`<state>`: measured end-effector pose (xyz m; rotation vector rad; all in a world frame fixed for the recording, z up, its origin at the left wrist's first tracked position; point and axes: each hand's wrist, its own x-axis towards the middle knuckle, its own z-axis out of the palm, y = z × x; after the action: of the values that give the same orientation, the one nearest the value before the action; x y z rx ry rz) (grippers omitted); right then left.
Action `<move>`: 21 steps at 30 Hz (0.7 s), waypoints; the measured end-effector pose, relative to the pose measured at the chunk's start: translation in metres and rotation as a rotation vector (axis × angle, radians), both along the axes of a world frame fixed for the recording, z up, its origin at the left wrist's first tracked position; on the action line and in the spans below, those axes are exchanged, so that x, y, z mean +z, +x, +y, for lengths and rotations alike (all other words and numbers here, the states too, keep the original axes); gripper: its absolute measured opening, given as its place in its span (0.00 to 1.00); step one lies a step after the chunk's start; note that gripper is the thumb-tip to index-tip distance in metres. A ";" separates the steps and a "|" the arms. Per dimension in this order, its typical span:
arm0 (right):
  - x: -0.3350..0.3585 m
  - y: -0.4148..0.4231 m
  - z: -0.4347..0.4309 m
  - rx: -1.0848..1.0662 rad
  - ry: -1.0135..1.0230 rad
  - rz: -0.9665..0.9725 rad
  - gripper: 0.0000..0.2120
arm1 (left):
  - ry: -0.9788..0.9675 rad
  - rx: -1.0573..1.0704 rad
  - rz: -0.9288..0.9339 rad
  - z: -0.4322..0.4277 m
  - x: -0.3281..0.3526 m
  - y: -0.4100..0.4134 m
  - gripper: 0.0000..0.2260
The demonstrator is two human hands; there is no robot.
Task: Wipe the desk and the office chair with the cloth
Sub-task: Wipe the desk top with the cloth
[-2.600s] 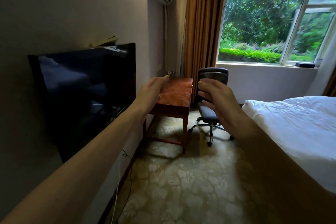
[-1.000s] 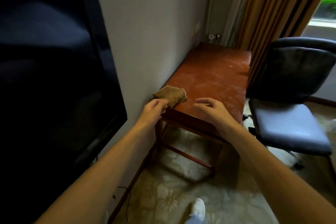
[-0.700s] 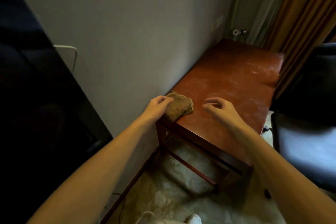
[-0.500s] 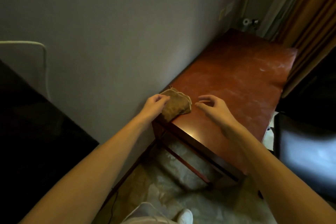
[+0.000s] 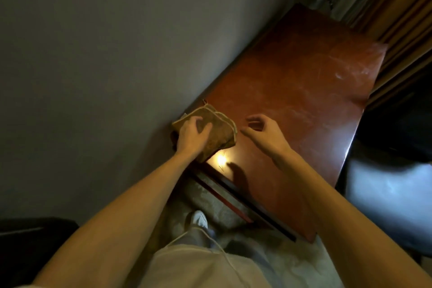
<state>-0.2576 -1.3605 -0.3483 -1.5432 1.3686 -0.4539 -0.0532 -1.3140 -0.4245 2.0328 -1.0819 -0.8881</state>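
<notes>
A folded brown cloth [image 5: 219, 134] with pale stitched edges lies at the near left corner of the worktop [image 5: 304, 91], against the wall, its near end bunched at the edge under the left hand [image 5: 192, 137], whose fingers curl on top of it. The worktop is polished reddish-brown wood, streaked with pale dusty smears towards its far end, with a bright glare spot just beside the cloth. The office chair [image 5: 383, 192], dark with a bluish-grey seat, stands close along the worktop's right side.

- No txt, label, brand, no. or sign can be read anywhere in view.
</notes>
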 end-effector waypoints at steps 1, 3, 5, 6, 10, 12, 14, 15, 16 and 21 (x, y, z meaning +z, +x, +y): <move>-0.005 0.004 -0.004 0.009 0.008 0.009 0.22 | 0.016 -0.008 -0.020 0.000 -0.003 0.001 0.20; -0.014 0.010 -0.012 0.037 0.018 0.022 0.22 | 0.057 -0.052 -0.061 0.002 -0.008 0.000 0.21; -0.024 0.016 -0.019 0.051 0.044 0.021 0.19 | 0.123 -0.108 -0.109 0.002 -0.015 0.002 0.24; -0.030 0.018 -0.023 0.050 0.058 0.012 0.18 | 0.151 -0.132 -0.128 0.002 -0.020 0.002 0.25; -0.050 0.021 -0.034 0.045 0.084 0.025 0.14 | 0.213 -0.176 -0.174 -0.003 -0.036 -0.002 0.27; -0.055 0.022 -0.036 0.072 0.106 0.032 0.14 | 0.229 -0.204 -0.235 -0.006 -0.043 -0.004 0.28; -0.061 0.021 -0.040 0.090 0.123 0.039 0.13 | 0.251 -0.243 -0.296 -0.008 -0.050 -0.006 0.29; -0.063 0.020 -0.041 0.091 0.129 0.037 0.12 | 0.263 -0.263 -0.325 -0.009 -0.054 -0.007 0.30; -0.065 0.019 -0.043 0.089 0.134 0.030 0.12 | 0.279 -0.287 -0.359 -0.009 -0.057 -0.008 0.31; -0.067 0.013 -0.047 0.085 0.151 0.063 0.19 | 0.372 -0.495 -0.628 -0.005 -0.072 -0.007 0.35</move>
<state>-0.2441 -1.4072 -0.4156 -1.4953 1.3483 -0.2459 -0.0606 -1.3194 -0.4964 2.4850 -1.9441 -0.7277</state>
